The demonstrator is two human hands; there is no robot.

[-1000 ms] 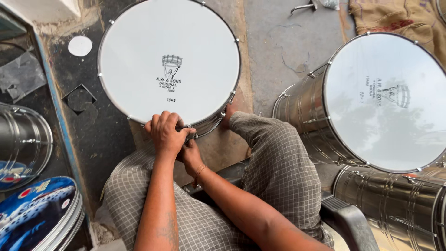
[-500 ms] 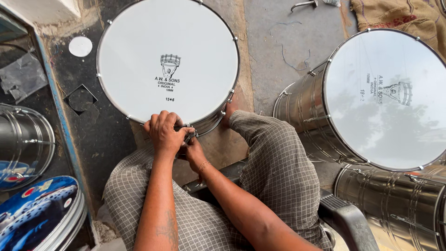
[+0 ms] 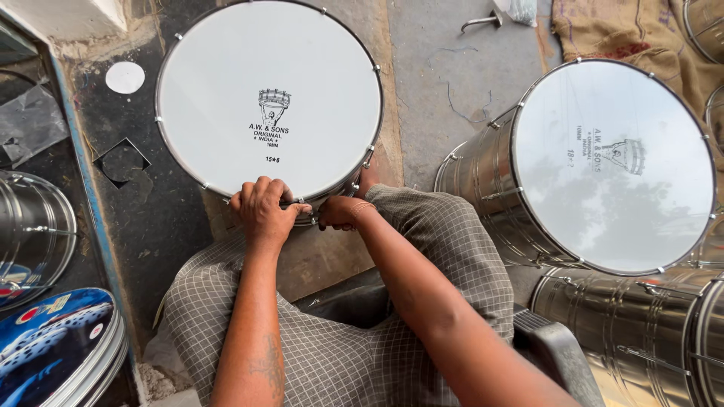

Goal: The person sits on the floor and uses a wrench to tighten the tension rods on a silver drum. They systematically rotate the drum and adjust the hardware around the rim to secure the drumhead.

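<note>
**Gripping the drum rim, near edge**

Working the near rim of the drum, which stands on the floor between the knees, white head up. Left hand is clenched over the rim at the near edge, fingers curled down around the hoop. Right hand sits just right of it, closed on something small at the rim; can't tell what, the fingers hide it. Both hands almost touch each other.

Around it: larger steel drum to the right, tilted, with another steel shell below it. Steel shell at left edge, blue printed discs stacked near left. White round disc on the floor, far left.
</note>
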